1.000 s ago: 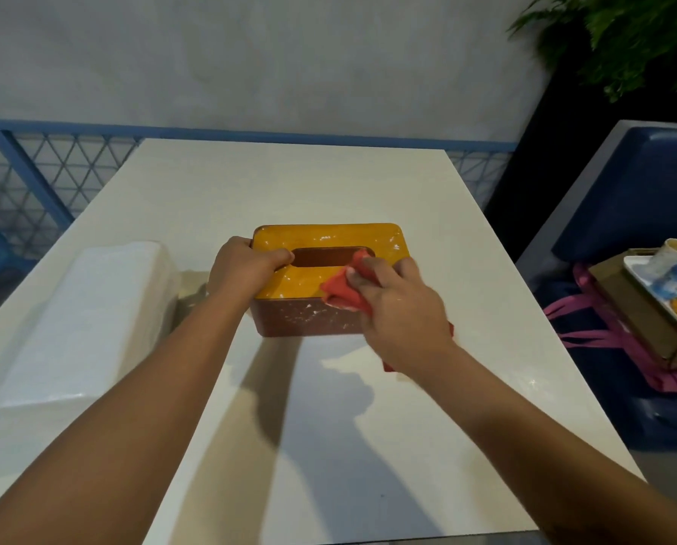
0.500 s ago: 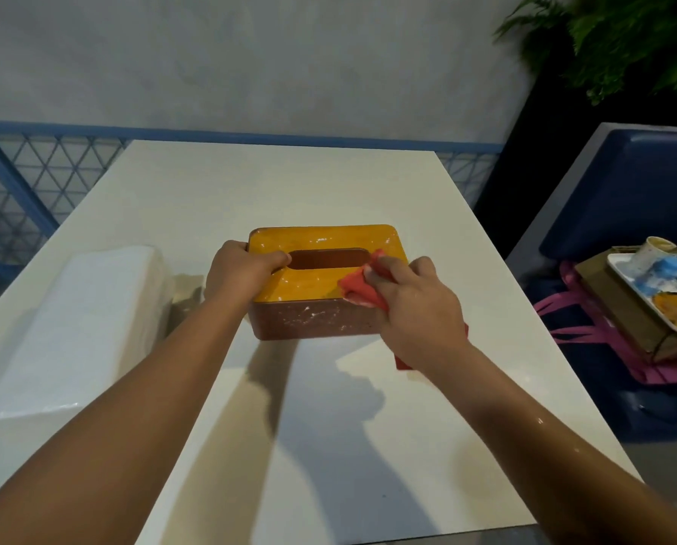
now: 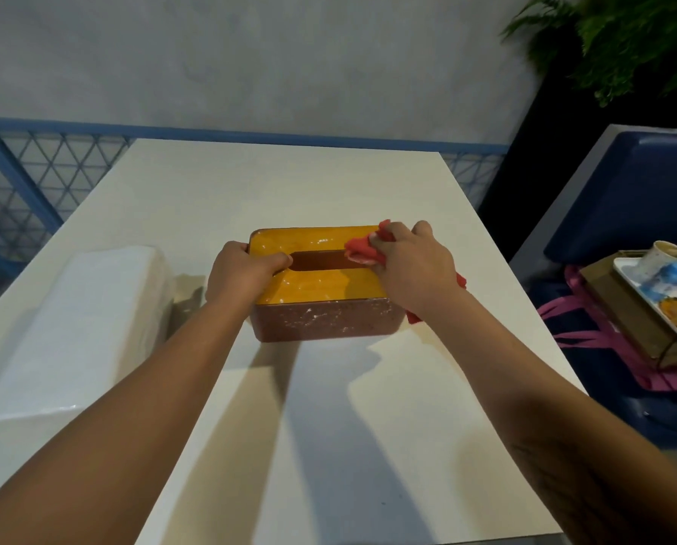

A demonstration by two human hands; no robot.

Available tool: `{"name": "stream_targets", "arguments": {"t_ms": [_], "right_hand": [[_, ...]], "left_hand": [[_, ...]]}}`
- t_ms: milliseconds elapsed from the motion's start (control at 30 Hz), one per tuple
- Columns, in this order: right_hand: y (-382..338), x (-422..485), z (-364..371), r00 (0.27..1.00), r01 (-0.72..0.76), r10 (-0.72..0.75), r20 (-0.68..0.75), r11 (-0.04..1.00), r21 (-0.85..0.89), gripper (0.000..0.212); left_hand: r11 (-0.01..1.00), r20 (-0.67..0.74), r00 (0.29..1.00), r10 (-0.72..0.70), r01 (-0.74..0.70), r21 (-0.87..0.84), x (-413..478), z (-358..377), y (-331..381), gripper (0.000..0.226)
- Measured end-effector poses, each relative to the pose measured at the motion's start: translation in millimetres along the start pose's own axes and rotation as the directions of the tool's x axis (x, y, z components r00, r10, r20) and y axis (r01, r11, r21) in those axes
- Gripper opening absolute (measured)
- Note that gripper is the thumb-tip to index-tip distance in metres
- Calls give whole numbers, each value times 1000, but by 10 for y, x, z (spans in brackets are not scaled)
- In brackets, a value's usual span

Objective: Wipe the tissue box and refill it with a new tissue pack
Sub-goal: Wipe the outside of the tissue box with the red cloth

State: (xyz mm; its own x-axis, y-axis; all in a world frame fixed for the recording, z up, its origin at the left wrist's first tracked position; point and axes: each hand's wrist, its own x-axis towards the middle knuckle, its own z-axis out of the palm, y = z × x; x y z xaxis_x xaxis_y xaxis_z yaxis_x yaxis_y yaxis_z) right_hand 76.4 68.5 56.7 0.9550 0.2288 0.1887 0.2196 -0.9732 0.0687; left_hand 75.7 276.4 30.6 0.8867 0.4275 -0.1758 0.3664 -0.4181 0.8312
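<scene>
The tissue box [image 3: 321, 285] has a glossy orange top with a long slot and speckled brown sides; it stands mid-table. My left hand [image 3: 242, 273] grips its left end, thumb hooked into the slot. My right hand [image 3: 415, 265] holds a crumpled red cloth [image 3: 362, 247] and presses it on the box top at the far right corner; part of the cloth hangs below my wrist. A new tissue pack [image 3: 73, 328], white and wrapped in clear plastic, lies on the table to the left of the box.
The white table [image 3: 329, 407] ends at a blue mesh fence [image 3: 34, 182] on the far side. To the right sits a blue seat [image 3: 623, 198] with a pink-strapped bag [image 3: 588, 340], a cardboard box and a paint-smeared tray [image 3: 659, 293]. A fern [image 3: 623, 41] hangs at the upper right.
My right hand with the red cloth has slid from the near middle of the box top to its far right corner. My left hand has kept its grip on the left end.
</scene>
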Motion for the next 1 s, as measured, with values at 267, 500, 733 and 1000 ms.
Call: {"name": "stream_targets", "arguments": {"t_ms": [267, 500, 733, 1000], "right_hand": [[74, -216, -50, 995, -97, 93, 41, 991, 87, 39], [-188, 354, -57, 983, -180, 177, 51, 981, 77, 35], [-271, 130, -56, 999, -41, 39, 28, 997, 68, 32], [-418, 353, -81, 969, -246, 242, 57, 966, 77, 34]], "left_hand": [[1000, 21, 1000, 3, -3, -2, 25, 1, 1, 60], [1000, 17, 1000, 1, -1, -31, 42, 6, -8, 58], [1000, 14, 1000, -7, 7, -25, 35, 15, -2, 59], [999, 13, 1000, 5, -6, 35, 39, 13, -3, 56]]}}
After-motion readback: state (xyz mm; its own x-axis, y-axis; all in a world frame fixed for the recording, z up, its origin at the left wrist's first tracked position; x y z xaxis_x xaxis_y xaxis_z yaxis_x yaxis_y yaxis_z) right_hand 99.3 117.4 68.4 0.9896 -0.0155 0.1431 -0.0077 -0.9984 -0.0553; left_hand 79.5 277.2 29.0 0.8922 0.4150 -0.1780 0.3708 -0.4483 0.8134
